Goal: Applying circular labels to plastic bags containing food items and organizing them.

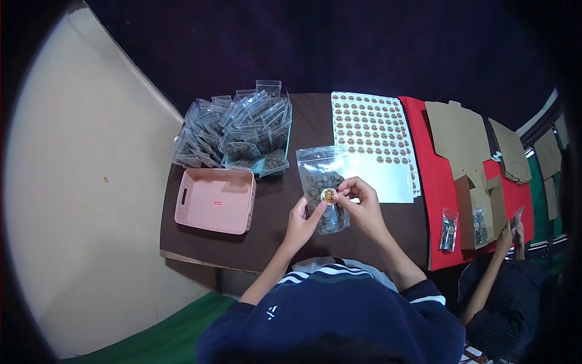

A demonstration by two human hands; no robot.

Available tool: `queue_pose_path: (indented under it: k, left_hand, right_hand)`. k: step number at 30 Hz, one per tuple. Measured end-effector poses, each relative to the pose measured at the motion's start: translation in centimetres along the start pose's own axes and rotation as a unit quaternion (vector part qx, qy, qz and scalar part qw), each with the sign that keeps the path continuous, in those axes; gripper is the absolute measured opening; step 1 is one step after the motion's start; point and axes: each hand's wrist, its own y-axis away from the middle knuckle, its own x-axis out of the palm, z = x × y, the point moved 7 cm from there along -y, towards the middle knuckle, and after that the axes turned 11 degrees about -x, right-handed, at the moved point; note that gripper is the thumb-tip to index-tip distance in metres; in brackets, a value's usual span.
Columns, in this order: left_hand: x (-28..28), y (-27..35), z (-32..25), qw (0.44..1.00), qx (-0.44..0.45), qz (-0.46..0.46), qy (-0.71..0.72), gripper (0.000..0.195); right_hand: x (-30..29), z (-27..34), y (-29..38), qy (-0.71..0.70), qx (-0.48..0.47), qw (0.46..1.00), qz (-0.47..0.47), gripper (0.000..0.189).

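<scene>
A clear zip-top pouch (334,223) filled with dark, lumpy pieces is held upright over the brown-covered table. My left hand (303,223) grips its lower left side, the thumb beside a round printed sticker (329,196) on its front. At the sticker's right edge are the pinched fingertips of my right hand (363,204). Whether they hold the sticker or only press it, I cannot tell. Behind the pouch lie white sheets (382,179) with rows of round stickers; the lower part of the top sheet is bare. Many similar filled pouches (245,132) are heaped at the back left.
Near the left table edge sits a pink plastic basket (216,223). On a red cloth (416,136) at right are an open cardboard box (495,214) with pouches inside, another small pouch (449,230) and flat cardboard (509,150). A co-worker's hands (507,236) hold a pouch there.
</scene>
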Motion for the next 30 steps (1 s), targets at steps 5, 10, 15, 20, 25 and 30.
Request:
queue_pose_path:
  k: [5, 10, 15, 20, 25, 30]
  left_hand:
    - [0.2, 0.2, -0.8, 0.999, 0.023, 0.016, 0.043, 0.03]
    - [0.1, 0.2, -0.4, 0.999, 0.009, 0.018, 0.036, 0.029]
    - [0.2, 0.5, -1.4, 0.998, 0.053, -0.004, 0.033, 0.028]
    - [0.2, 1.0, -1.9, 1.0, 0.013, -0.021, 0.013, 0.026]
    - [0.2, 0.7, -1.1, 0.999, 0.034, -0.013, 0.017, 0.026]
    - [0.4, 0.9, -1.2, 0.999, 0.02, 0.005, 0.026, 0.027]
  right_hand:
    - [0.1, 0.2, 0.1, -0.001, -0.005, 1.0, -0.005, 0.014]
    - [0.1, -0.3, 0.2, 0.007, -0.013, 1.0, -0.012, 0.014]
    - [0.1, 0.0, 0.5, 0.056, 0.0, 0.998, -0.021, 0.017]
    - [-0.2, 0.9, 0.3, 0.168, 0.012, 0.986, -0.001, 0.031]
    - [-2.3, -1.1, 0.5, 0.062, 0.006, 0.996, -0.065, 0.041]
    - [-1.3, -2.6, 1.4, -0.019, 0.06, 0.998, -0.02, 0.042]
